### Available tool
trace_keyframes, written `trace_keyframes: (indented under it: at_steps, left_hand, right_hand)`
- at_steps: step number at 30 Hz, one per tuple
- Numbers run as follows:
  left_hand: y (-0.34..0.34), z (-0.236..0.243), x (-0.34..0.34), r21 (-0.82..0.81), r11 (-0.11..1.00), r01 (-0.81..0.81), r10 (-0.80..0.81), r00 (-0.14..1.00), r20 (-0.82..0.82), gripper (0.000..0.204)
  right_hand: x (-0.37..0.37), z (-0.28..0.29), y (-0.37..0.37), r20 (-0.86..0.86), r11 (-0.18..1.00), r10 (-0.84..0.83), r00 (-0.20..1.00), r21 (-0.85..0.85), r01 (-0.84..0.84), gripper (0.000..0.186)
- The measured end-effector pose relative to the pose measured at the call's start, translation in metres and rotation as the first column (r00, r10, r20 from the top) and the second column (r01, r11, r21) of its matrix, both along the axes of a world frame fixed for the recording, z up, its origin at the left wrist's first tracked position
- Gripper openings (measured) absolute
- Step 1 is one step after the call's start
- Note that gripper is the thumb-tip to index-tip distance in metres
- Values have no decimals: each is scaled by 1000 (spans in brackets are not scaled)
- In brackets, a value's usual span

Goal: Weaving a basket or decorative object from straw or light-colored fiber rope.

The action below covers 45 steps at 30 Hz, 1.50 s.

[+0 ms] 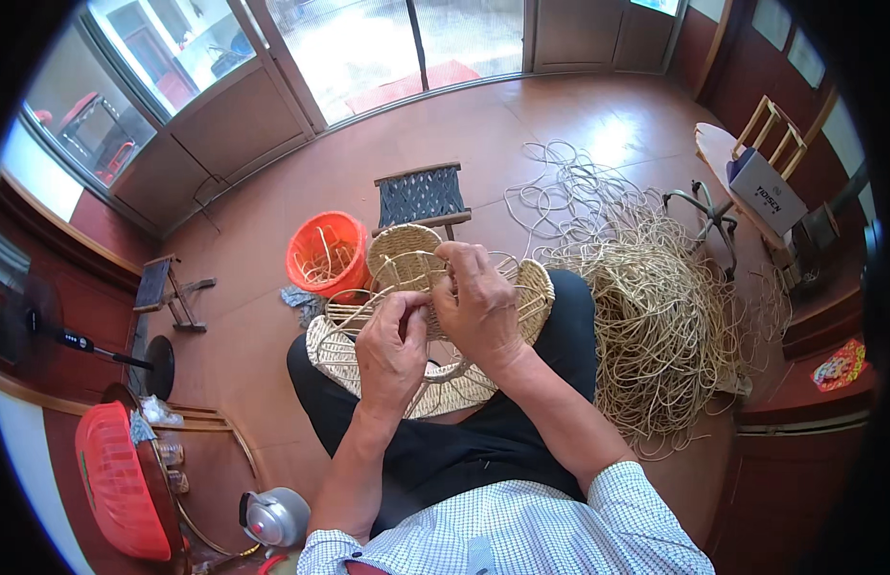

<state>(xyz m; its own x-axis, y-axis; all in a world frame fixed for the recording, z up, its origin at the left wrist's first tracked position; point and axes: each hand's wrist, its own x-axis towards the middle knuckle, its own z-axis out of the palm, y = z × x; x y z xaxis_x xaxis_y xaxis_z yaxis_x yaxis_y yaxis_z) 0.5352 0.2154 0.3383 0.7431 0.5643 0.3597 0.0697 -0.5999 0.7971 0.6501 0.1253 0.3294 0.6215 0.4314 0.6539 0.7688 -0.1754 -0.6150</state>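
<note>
A straw-coloured woven basket [335,359] rests across my lap, its band of tight cord curving around both sides and its middle partly open, with thin bars and loose strands. My left hand [392,350] is closed at the centre of it, thumb and forefinger pinching a straw cord. Just above and to the right, my right hand [483,311] is closed too, its fingertips bent in on a strand near the upper bars. The two hands almost touch and hide the spot where the strands meet. Behind them stands a round woven panel [397,244] of the same straw cord.
A large heap of straw cord [656,326] lies on the floor at my right, loose loops trailing away from it. Ahead stand an orange bucket [327,251] with cord pieces and a low stool [421,196]. A kettle [275,517] and fan [159,367] are on the left.
</note>
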Motion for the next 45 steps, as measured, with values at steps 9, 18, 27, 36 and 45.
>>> trace_keyframes:
  at_steps: [9,18,27,36,45]
  left_hand:
    - [1,-2,4,-20,999,-27,27,1000,-6,9]
    - [-1,1,5,8,1000,-26,26,1000,5,10]
    - [-3,-1,5,-16,999,-28,28,1000,1,10]
    - [-10,-5,7,118,992,-30,23,998,61,20]
    - [-12,-8,21,467,883,-50,50,999,11,18]
  right_hand:
    - [6,-21,-8,71,996,-70,995,53,67,37]
    - [11,0,-21,77,987,-34,996,156,22,33]
    - [9,-9,-15,5,1000,23,1000,18,-23,29]
    - [-1,-16,-17,40,994,-108,993,33,107,24]
    - [7,-23,-27,-113,993,-15,993,116,28,7]
